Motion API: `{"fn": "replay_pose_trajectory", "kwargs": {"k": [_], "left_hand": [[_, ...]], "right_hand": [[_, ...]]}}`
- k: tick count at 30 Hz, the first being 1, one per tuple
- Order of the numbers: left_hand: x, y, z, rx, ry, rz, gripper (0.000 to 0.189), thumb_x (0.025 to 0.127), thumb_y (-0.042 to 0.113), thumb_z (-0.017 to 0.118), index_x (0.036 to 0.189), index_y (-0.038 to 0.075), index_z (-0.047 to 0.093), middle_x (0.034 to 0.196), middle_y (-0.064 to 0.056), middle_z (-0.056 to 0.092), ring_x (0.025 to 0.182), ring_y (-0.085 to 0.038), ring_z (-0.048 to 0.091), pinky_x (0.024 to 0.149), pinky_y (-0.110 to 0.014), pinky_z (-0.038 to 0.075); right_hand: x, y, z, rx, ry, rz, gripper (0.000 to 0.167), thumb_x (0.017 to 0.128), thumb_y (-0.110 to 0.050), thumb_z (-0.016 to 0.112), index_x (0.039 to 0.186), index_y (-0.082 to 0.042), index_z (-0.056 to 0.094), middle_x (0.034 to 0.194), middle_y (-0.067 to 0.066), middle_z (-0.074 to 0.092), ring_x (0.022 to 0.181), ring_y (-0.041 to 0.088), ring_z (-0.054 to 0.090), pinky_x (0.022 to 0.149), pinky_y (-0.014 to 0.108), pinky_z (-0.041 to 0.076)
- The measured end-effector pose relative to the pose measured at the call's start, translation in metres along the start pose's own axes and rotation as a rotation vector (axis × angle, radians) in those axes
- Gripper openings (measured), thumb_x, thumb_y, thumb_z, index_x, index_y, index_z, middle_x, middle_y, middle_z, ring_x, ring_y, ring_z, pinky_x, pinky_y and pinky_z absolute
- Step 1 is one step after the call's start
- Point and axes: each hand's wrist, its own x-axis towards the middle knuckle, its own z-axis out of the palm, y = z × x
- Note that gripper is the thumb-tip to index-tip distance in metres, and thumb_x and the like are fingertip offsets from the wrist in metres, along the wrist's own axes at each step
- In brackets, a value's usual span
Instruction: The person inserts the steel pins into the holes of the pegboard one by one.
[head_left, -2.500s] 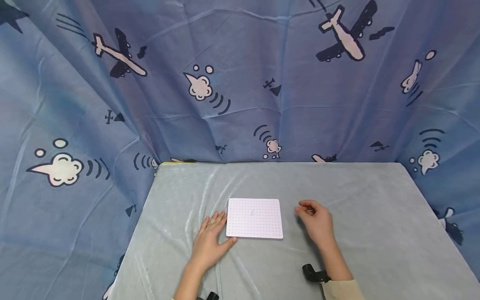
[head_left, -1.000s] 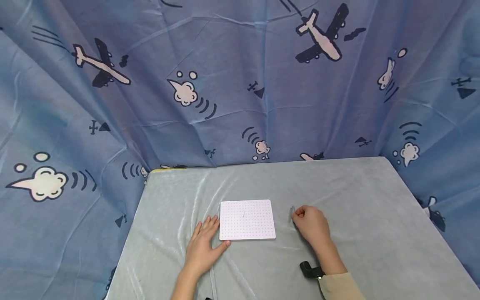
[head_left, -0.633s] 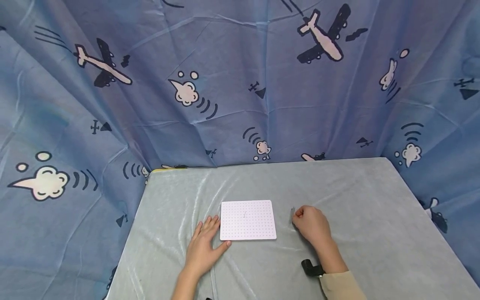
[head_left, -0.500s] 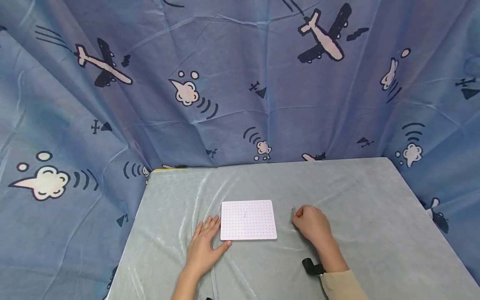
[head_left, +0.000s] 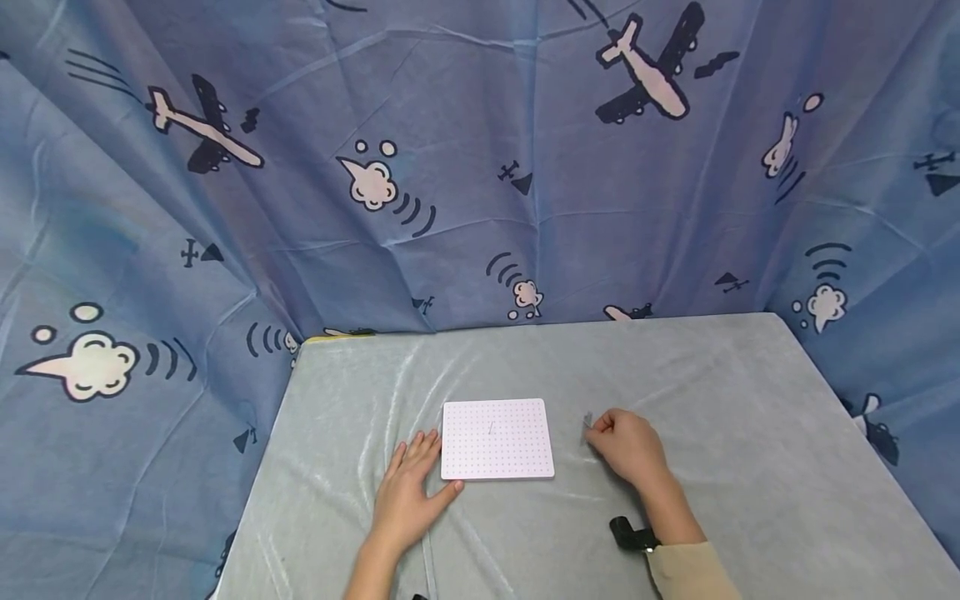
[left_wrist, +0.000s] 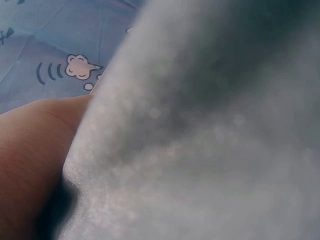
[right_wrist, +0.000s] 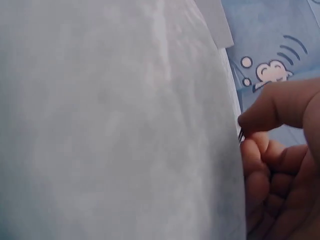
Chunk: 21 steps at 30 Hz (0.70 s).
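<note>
A white pad of dotted paper (head_left: 498, 450) lies on the cloth, with a short dark stroke near its middle. My left hand (head_left: 405, 500) rests flat beside it, fingers spread, with fingertips and thumb tip at the pad's left edge and lower left corner. To the right of the pad, my right hand (head_left: 628, 446) pinches with thumb and forefinger, close over the cloth. A small grey sliver (head_left: 587, 423) shows at those fingertips. In the right wrist view a thin dark piece (right_wrist: 241, 135) sticks out between them; I cannot tell its kind.
A pale grey velvety cloth (head_left: 735, 450) covers the table. Blue curtains (head_left: 465, 167) printed with airplanes and clouds hang behind it and at both sides. A black wrist camera (head_left: 632, 535) sits at the right wrist, by a beige sleeve (head_left: 690, 571).
Since the earliest frame the head view has tilted and shifted slightly. My right hand has turned, its fingers closing together, and the grey sliver has come into sight. My left hand stays at the pad.
</note>
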Motion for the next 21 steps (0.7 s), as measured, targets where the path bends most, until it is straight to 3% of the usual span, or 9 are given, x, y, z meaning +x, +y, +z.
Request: {"fn": "replay_pose_trajectory", "kwargs": {"k": [11, 21], "left_hand": [[0.001, 0.000, 0.001, -0.005, -0.011, -0.001, 0.086, 0.093, 0.060, 0.080, 0.159, 0.010, 0.058, 0.169, 0.000, 0.048, 0.162, -0.020, 0.034, 0.137, -0.043, 0.014], [0.001, -0.002, -0.002, -0.001, -0.021, -0.014, 0.087, 0.093, 0.060, 0.081, 0.159, 0.009, 0.057, 0.169, 0.000, 0.048, 0.162, -0.020, 0.033, 0.137, -0.041, 0.012]], "right_hand": [[0.002, 0.015, -0.008, 0.164, 0.002, -0.026, 0.013, 0.099, -0.013, 0.060, 0.099, -0.004, 0.070, 0.081, 0.006, 0.063, 0.070, 0.020, 0.054, 0.066, 0.032, 0.046], [0.003, 0.014, -0.011, 0.221, -0.010, -0.039, 0.017, 0.103, -0.015, 0.068, 0.108, 0.000, 0.074, 0.090, 0.007, 0.070, 0.078, 0.020, 0.059, 0.068, 0.030, 0.050]]}}
